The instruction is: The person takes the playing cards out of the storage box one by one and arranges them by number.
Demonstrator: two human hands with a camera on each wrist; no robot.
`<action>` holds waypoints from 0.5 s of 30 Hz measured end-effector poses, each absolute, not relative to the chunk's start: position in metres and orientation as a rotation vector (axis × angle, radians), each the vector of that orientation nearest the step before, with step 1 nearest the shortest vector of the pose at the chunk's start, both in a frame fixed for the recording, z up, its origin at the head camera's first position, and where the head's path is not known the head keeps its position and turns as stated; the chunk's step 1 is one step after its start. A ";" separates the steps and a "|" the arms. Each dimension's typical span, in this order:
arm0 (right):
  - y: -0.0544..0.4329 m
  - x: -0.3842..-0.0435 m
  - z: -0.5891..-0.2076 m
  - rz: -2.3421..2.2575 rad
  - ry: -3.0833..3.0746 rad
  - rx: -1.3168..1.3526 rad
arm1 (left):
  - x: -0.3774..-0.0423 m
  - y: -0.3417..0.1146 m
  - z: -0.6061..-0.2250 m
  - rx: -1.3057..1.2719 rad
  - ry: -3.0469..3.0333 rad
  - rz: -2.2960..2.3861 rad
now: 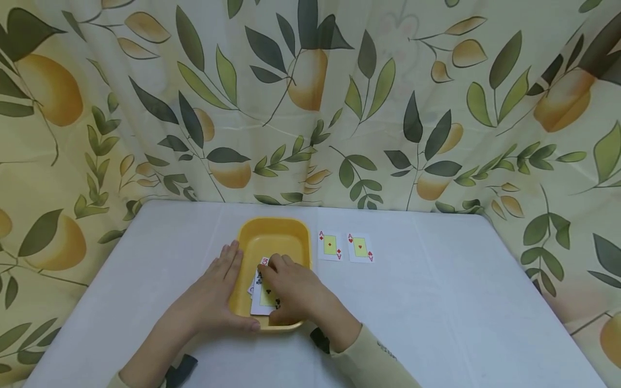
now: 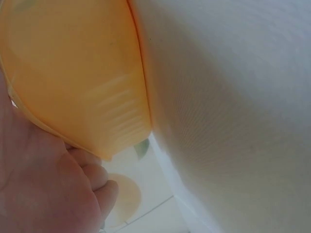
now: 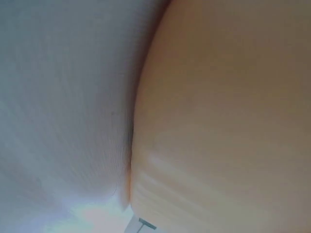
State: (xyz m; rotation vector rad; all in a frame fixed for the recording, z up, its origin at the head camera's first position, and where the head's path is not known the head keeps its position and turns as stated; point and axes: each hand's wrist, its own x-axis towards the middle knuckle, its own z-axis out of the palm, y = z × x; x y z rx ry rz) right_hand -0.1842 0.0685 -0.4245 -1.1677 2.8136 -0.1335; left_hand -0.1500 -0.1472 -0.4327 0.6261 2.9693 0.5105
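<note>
A yellow tray [image 1: 271,229] stands on the white-covered table. My left hand [image 1: 213,293] rests along its left side, fingers straight and the thumb reaching to the front rim. In the left wrist view the fingers [image 2: 95,177] lie by the tray's edge. Inside the tray, my right hand [image 1: 298,288] pinches an ace of clubs [image 1: 259,307] by its right side, index finger at the upper end and thumb at the lower end. Beneath it other cards [image 1: 264,261] show partly. The right wrist view holds only the tray's outer wall [image 3: 223,107] and tablecloth.
To the right of the tray lie an ace of diamonds [image 1: 330,246] and an ace of hearts [image 1: 360,248], face up side by side. A curtain [image 1: 320,129] with a fruit and leaf print hangs behind the white tablecloth [image 1: 436,302].
</note>
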 end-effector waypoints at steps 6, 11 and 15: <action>0.072 -0.189 -0.422 -0.263 2.765 -1.160 | -0.150 -0.147 -0.432 0.636 2.973 0.505; 0.075 -0.192 -0.416 -0.374 2.745 -1.178 | -0.150 -0.147 -0.432 0.635 2.977 0.510; 0.078 -0.190 -0.408 -0.448 2.751 -1.185 | -0.150 -0.148 -0.432 0.629 2.961 0.522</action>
